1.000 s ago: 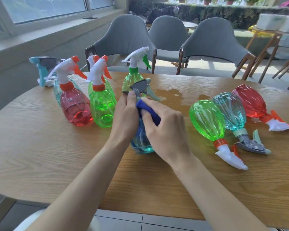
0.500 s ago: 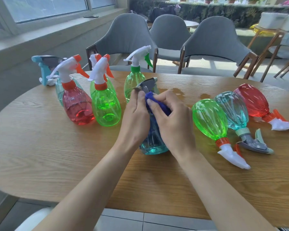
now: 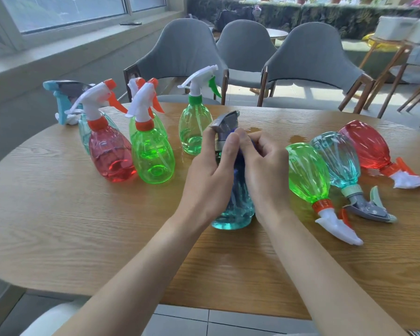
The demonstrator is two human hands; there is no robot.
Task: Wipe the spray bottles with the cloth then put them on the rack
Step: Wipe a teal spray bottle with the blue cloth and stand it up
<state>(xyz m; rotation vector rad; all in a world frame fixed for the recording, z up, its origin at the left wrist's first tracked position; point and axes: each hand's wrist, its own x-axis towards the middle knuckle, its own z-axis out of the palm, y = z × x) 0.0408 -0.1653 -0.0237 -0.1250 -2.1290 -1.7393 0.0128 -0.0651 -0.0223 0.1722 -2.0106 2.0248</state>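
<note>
A teal spray bottle (image 3: 238,209) with a grey trigger head stands upright mid-table. My left hand (image 3: 210,175) grips its neck from the left. My right hand (image 3: 264,170) holds a blue cloth (image 3: 240,151) against the neck from the right; the cloth is mostly hidden between my fingers. Upright to the left stand a red bottle (image 3: 110,156), a green bottle (image 3: 152,156), another green one (image 3: 194,129) and several behind them. On their sides to the right lie a green bottle (image 3: 308,173), a teal bottle (image 3: 337,158) and a red bottle (image 3: 366,146).
The round wooden table (image 3: 58,226) has a wet patch (image 3: 255,129) behind the held bottle. Three grey chairs (image 3: 308,57) stand along the far side, with a window sill at far left. No rack shows in view.
The held bottle shifted right and slightly nearer. Both hands rose up its body to the neck, and the cloth is now mostly covered by my fingers.
</note>
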